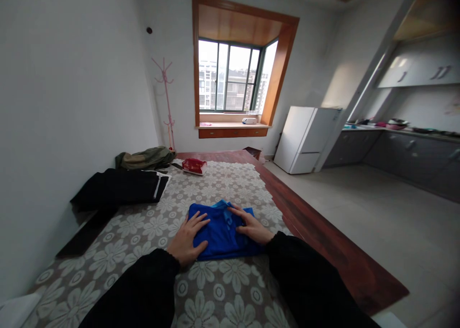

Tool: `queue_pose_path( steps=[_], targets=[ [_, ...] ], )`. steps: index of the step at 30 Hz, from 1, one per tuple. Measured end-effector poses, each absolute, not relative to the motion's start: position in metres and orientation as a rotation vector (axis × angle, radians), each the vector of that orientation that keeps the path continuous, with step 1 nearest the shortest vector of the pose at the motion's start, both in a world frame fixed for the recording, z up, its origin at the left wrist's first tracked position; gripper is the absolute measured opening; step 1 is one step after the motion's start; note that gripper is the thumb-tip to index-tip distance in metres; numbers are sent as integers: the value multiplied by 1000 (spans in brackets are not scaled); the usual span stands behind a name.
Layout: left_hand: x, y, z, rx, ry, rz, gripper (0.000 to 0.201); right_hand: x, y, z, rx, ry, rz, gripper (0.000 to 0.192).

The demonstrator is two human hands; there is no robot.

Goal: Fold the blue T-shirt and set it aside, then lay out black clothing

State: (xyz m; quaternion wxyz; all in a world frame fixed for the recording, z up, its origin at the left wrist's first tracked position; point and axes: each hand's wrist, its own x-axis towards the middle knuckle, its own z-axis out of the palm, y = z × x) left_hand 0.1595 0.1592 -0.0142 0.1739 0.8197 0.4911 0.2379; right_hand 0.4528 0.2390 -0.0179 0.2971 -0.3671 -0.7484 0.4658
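A folded blue cloth garment [219,234] lies on the flower-patterned tablecloth [237,275] right in front of me. Lighter blue fabric shows at its far edge. My left hand [187,239] rests flat on the garment's left side, fingers spread. On the right side lies my right hand [251,226], its fingers stretched over the cloth and the thumb apart from them. The fabric under both palms is hidden, and what kind of garment it is cannot be made out.
To the left, folded black clothing [118,188] lies by the wall, with an olive-green garment [145,158] behind it. A red packet [194,166] sits farther back. The table's reddish wooden edge [323,241] runs along the right. Beyond stand a white fridge [300,138] and a pink coat rack [167,98].
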Motion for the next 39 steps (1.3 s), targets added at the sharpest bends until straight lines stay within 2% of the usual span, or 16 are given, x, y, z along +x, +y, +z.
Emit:
queue_pose_path(
  steps=[8,12,19,23,26,28,30,33,39],
  targets=[
    [158,159,-15,2313,1404,623,64,495,232,18,-1050,-1948,1291,87],
    [160,159,-16,2331,1456,528,69,512,229,6,-1200,-1920,1253,88],
    [160,158,-24,2355,1570,447,62,524,235,-20,-1256,-1910,1241,82],
    [161,158,-27,2383,1618,438,75,528,238,-20,-1303,-1991,1031,73],
    [162,158,-27,2387,1636,376,81,517,231,-7,-1393,-1983,611,54],
    [162,157,-26,2392,1638,346,81,501,222,6,-1332,-2064,378,44],
    [163,157,-25,2400,1639,333,82,482,214,17,-1164,-2283,290,39],
    [162,157,-24,2404,1643,323,83,454,208,16,-1052,-2577,219,48],
    [161,156,-26,2410,1640,324,84,443,222,-26,-1349,-2589,199,64]
  ],
)
